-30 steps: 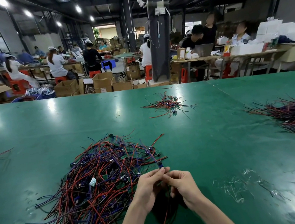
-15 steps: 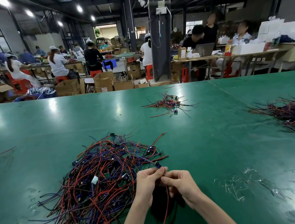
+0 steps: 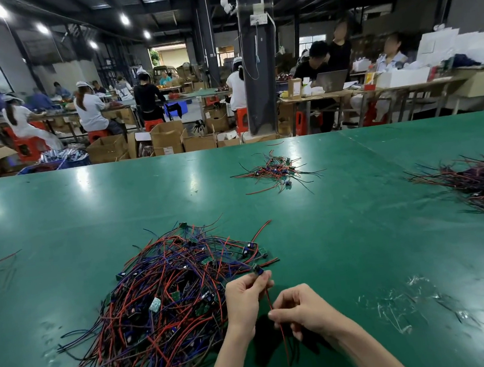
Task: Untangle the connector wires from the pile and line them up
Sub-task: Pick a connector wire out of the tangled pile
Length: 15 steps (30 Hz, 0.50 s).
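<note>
The thin red wire (image 3: 268, 296) with a small blue plug (image 3: 258, 269) on its end is held just to the right of the big tangled pile of red and blue wires (image 3: 169, 301) on the shiny green table (image 3: 356, 232). The left hand (image 3: 246, 300) pinches the plug end with curled fingers. The right hand (image 3: 301, 309) pinches the wire lower down. The wire runs almost straight, with the plug end pointing away from the person and the loose tail pointing back toward them. It looks light, soft and bendy, so it may snag on the pile. Holding it by the hard plug seems best.
</note>
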Tool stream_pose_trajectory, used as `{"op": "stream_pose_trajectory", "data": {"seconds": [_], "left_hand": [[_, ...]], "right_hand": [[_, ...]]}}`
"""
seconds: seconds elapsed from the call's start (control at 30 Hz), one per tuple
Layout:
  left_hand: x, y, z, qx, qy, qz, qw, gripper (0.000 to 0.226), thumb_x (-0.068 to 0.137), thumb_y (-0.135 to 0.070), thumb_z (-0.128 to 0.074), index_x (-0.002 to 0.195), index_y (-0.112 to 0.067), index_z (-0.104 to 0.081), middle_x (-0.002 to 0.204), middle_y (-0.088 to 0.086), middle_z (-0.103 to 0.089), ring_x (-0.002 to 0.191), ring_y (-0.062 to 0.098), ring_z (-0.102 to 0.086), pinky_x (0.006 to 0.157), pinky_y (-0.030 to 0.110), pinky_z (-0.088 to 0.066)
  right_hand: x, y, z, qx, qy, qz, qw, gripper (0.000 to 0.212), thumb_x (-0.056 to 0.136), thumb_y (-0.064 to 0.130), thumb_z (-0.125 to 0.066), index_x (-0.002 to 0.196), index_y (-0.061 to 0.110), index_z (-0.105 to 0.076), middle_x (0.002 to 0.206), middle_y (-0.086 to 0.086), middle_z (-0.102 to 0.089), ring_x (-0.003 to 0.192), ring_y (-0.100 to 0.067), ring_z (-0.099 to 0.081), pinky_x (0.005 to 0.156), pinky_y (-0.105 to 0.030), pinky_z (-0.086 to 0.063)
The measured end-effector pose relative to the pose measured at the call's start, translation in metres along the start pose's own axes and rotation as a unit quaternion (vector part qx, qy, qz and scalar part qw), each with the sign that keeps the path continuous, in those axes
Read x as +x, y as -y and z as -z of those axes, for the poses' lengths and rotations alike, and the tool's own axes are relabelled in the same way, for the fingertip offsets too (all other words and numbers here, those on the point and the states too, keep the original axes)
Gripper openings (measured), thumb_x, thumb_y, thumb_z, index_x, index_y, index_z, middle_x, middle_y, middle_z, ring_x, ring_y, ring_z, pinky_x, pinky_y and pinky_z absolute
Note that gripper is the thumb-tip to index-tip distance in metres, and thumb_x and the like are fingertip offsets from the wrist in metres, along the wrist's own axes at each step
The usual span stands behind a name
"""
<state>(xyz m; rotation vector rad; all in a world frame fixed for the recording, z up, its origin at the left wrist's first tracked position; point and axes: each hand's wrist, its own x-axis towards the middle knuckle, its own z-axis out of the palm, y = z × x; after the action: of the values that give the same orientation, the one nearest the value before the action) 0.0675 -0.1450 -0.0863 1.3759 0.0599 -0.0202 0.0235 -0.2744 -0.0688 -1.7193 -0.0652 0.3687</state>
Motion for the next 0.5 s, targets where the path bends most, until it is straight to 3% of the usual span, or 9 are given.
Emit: {"op": "stream_pose_trajectory", "data": {"seconds": [0.23, 0.5], "left_hand": [[0.004, 0.003, -0.002, 0.009, -0.001, -0.012, 1.000, 0.012, 0.081, -0.004, -0.071, 0.070, -0.008, -0.074, 0.067, 0.006, -0.069, 0.064, 0.016, -0.067, 0.068, 0.033, -0.054], [0.005, 0.005, -0.003, -0.008, -0.005, -0.026, 1.000, 0.013, 0.081, 0.000, -0.069, 0.072, -0.008, -0.074, 0.068, 0.004, -0.069, 0.059, 0.012, -0.065, 0.061, 0.021, -0.054]], "right_hand": [[-0.005, 0.005, 0.006, -0.039, 0.026, 0.011, 0.999, 0.016, 0.088, 0.005, -0.064, 0.075, 0.009, -0.055, 0.055, 0.002, -0.065, 0.031, -0.005, -0.044, 0.032, -0.015, -0.035], [-0.010, 0.009, 0.017, -0.066, 0.065, -0.031, 0.995, 0.011, 0.085, 0.004, -0.067, 0.079, 0.009, -0.059, 0.060, 0.000, -0.068, 0.036, -0.005, -0.045, 0.035, -0.016, -0.038]]}}
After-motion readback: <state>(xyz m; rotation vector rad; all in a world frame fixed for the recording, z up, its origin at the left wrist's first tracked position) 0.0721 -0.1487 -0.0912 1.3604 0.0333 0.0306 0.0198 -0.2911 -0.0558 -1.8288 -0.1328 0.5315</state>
